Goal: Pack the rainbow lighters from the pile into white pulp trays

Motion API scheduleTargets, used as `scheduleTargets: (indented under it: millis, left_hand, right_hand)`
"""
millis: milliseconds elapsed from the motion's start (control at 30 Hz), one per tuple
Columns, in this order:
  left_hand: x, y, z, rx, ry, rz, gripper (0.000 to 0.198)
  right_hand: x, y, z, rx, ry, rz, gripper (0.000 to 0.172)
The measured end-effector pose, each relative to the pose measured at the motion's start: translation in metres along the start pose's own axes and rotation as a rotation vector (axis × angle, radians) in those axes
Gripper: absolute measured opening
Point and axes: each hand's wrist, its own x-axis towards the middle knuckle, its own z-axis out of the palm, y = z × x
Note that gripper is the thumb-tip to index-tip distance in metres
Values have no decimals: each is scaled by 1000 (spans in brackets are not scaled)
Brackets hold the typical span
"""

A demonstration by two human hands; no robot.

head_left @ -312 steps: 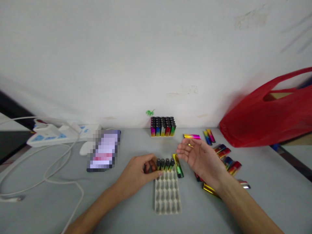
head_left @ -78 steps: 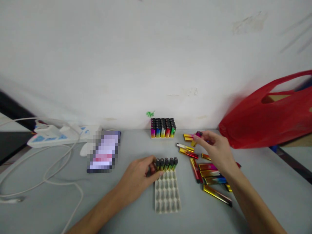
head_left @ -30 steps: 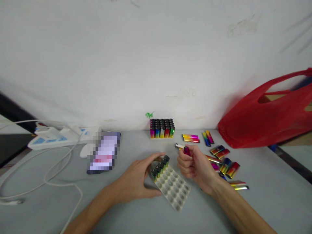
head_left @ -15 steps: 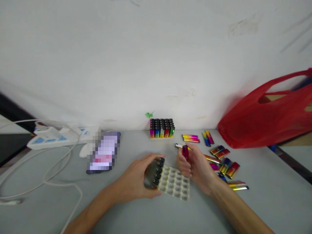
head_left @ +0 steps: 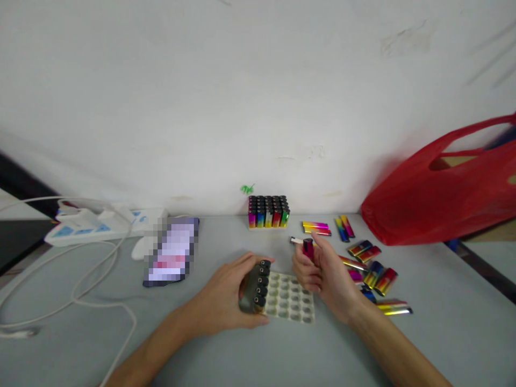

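My left hand (head_left: 220,298) curls round a row of black-topped lighters (head_left: 262,284) standing in the left end of a pale tray (head_left: 289,297) with rows of round hollows. The thumb is on the near side and the fingers are on the far side. My right hand (head_left: 328,274), just right of the tray, is closed round a magenta lighter (head_left: 308,250) held upright. Another lighter with a silver top (head_left: 296,241) shows just behind that hand; whether the hand touches it I cannot tell. Several loose shiny lighters (head_left: 386,281) lie to the right.
A full block of lighters (head_left: 268,213) stands by the wall. On the left are a phone (head_left: 171,252), a power strip (head_left: 100,228) and a looping white cable (head_left: 131,317). A red bag (head_left: 439,199) rests at the back right.
The tray has turned slightly, its right end swinging away from me. My right hand and its lighter have barely moved. My left hand keeps its grip on the row.
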Motion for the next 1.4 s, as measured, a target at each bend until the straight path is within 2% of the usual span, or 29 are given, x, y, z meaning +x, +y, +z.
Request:
scheduleTargets:
  millis: [200, 400, 633, 800, 900, 967, 1067, 1233, 1400]
  left_hand:
    - [1, -1, 0, 4, 7, 8, 84]
    - [3, -3, 1, 0, 4, 0, 68]
    - [3, -2, 1, -21, 12, 2, 65]
    - [3, -3, 1, -31, 17, 2, 67]
    - [3, -4, 2, -27, 15, -2, 66]
    - [3, -5, 2, -22, 14, -11, 66]
    - [2, -5, 2, -15, 11, -15, 67]
    - [2, -5, 1, -9, 11, -11, 67]
    - [2, -4, 2, -2, 11, -16, 67]
  right_hand:
    - [1, 3, -4, -33, -16, -25, 61]
    - [1, 5, -4, -53, 13, -23, 55]
    - [-2, 6, 1, -31, 52, -22, 46]
    - [3, 10, 3, -35, 101, -103, 54]
    - [5, 12, 2, -130, 134, -143, 59]
    - [4, 13, 3, -219, 155, -222, 58]
    - [1, 14, 6, -376, 175, -343, 49]
    - [-2, 14, 10, -648, 198, -416, 37]
    - [-1, 13, 11, -808, 196, -503, 31]
